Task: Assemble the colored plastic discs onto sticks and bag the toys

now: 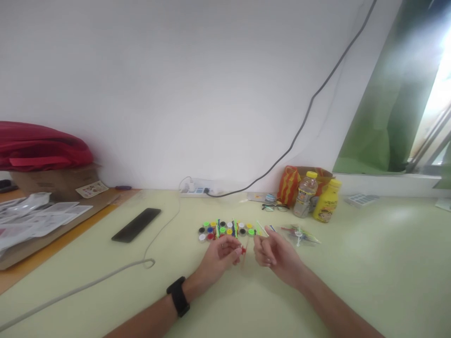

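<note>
My left hand (222,253), with a black watch (178,295) on its wrist, pinches a small red plastic piece (243,250) between thumb and fingers. A thin, pale reddish stick (245,246), blurred, stands beside that piece; whether it is attached cannot be told. Just to the right, my right hand (273,251) is closed with its fingers curled, and whatever it may hold is hidden. Behind both hands lie several round plastic pieces (202,238) in white, black, green, yellow, red and blue. Coloured sticks (217,227) lie across them, and a pale green-white stick (261,228) shows behind my right fingers.
A clear bag of coloured parts (299,234) lies right of my hands. Farther back are glasses (275,207), a clear bottle (305,195), a yellow bottle (327,202) and a power strip (195,189). Leftward are a black phone (136,225) and a grey cable (88,284).
</note>
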A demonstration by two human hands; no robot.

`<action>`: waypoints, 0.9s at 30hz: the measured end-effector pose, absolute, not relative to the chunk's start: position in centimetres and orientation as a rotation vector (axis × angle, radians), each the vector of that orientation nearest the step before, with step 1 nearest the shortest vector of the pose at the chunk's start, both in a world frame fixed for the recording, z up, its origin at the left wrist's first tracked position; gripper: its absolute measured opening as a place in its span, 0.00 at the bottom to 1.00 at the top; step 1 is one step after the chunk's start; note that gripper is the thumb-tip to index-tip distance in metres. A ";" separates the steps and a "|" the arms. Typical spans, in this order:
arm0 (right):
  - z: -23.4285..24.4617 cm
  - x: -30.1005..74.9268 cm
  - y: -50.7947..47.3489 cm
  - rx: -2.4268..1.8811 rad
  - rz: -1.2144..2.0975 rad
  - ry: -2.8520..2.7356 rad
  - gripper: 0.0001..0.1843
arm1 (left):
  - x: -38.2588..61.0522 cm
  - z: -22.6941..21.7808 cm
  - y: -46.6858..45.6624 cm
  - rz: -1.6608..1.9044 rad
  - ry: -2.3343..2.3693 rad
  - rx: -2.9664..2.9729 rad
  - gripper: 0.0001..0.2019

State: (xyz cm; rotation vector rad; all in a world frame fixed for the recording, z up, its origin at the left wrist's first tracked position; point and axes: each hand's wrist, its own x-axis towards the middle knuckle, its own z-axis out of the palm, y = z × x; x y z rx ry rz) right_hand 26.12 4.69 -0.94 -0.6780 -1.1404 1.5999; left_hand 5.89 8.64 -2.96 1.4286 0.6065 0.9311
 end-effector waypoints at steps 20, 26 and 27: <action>-3.1 25.5 5.7 -1.005 1.252 -1.418 0.25 | 5.8 -3.2 8.8 0.947 0.624 1.435 0.17; -1.8 25.4 4.9 -0.987 1.258 -1.279 0.23 | 5.9 -3.0 8.7 0.938 0.635 1.445 0.17; -1.5 25.5 4.8 -0.963 1.300 -1.277 0.25 | 5.9 -3.0 8.7 0.939 0.637 1.443 0.17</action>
